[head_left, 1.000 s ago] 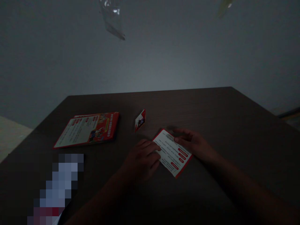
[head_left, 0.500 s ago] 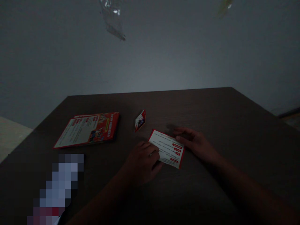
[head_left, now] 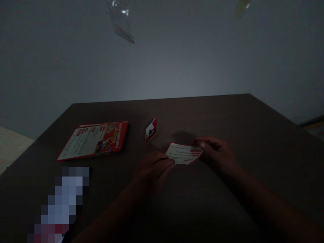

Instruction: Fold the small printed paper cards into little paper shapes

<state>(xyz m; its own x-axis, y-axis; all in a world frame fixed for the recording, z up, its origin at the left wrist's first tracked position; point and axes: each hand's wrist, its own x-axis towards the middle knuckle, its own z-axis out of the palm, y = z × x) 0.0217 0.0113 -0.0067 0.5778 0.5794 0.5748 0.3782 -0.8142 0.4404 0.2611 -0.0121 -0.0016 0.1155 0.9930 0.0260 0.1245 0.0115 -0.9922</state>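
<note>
A white printed leaflet [head_left: 183, 154] with red edges and red labels is held between my two hands, tilted and slightly bent. My left hand [head_left: 154, 168] pinches its left end, fingers closed on the paper. At the far right corner, my right hand [head_left: 215, 150] grips the leaflet between thumb and fingers. Just beyond my left hand stands a small folded leaflet [head_left: 151, 130], red and white with a picture. Its fold stands up from the table.
Left on the dark wooden table [head_left: 202, 114] lies a stack of red-and-white printed leaflets [head_left: 93, 140]. A pixelated oblong object [head_left: 60, 199] is at the lower left. Behind the table rises a grey wall [head_left: 177, 60], with a clear plastic bag [head_left: 121, 22] up high.
The leaflet has tilted, so its printed face looks narrower. My right hand has moved slightly right and now grips the leaflet's far corner.
</note>
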